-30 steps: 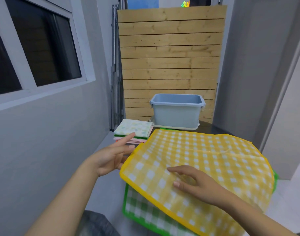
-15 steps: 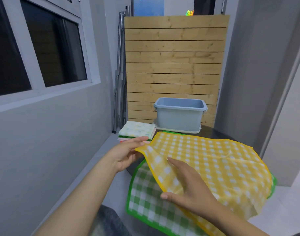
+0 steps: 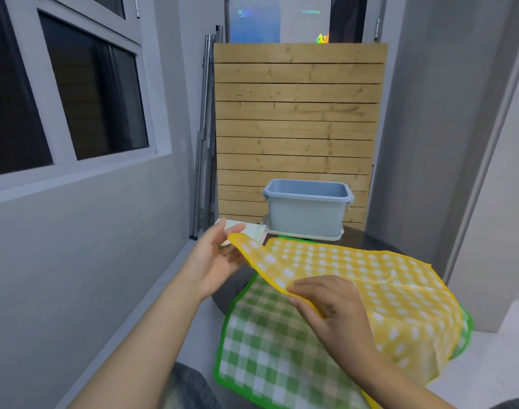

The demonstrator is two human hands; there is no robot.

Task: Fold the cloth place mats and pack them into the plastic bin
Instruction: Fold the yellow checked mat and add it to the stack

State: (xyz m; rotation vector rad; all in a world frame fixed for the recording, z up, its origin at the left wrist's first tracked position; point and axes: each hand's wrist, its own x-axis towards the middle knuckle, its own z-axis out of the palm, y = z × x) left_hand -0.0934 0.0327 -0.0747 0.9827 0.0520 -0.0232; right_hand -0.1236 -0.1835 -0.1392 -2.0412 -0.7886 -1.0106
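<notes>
- So far, we have a small stack of folded mats [image 3: 253, 231] sitting on the table [image 3: 367, 240] just left of the bin [image 3: 306, 212], partly hidden behind our left hand [image 3: 212, 261]. We judge that part of the folding is done.
- Nothing shows above the rim of the bin, and its floor is out of sight, so we cannot tell whether any mats are packed yet.
- Right now we are on the yellow mat [image 3: 370, 278]. It lies spread across the table on top of the green mat [image 3: 270, 343], with its near-left edge lifted off the green one.
- Our left hand holds the lifted far-left corner of the yellow mat between thumb and fingers; the grip looks loose, fingers only lightly curled.
- Our right hand [image 3: 332, 308] pinches the near edge of the same mat, thumb under the hem and fingers curled over the top.
- We judge this as the very start of the yellow mat's first fold: no crease is made, and most of the cloth is flat.
- Left to do, as we read it: fold the yellow mat, fold the green mat beneath it, then carry all folded mats, the stack included, into the bin.
- The green mat hangs off the table's near edge, so it may slide when the yellow one is pulled over it.
</notes>
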